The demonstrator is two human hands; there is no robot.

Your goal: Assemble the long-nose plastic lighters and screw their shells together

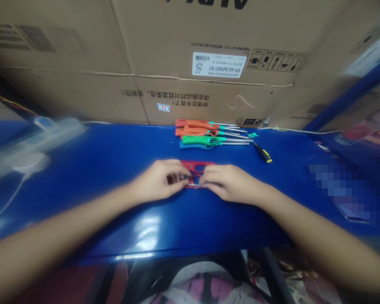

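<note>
Red plastic lighter casing (198, 164), with finger-loop openings like those of the long lighters behind it, lies on the blue table in front of me. My left hand (167, 179) is closed at its left end, thumb and fingers pinching a small dark part (185, 177). Over the right end, my right hand (226, 181) is closed in a pinch, and its fingertips hide whatever is between them. A thin, shiny metal piece (194, 185) shows between the two hands, along the casing's near side.
Behind the hands lie several long-nosed lighters, orange (196, 124), green (198, 139) and blue (193, 146). A black-and-yellow screwdriver (263, 153) rests to their right. Large cardboard (164, 55) stands along the back. A power strip (41, 139) with a cable is at left, a phone-like object (351, 211) at right.
</note>
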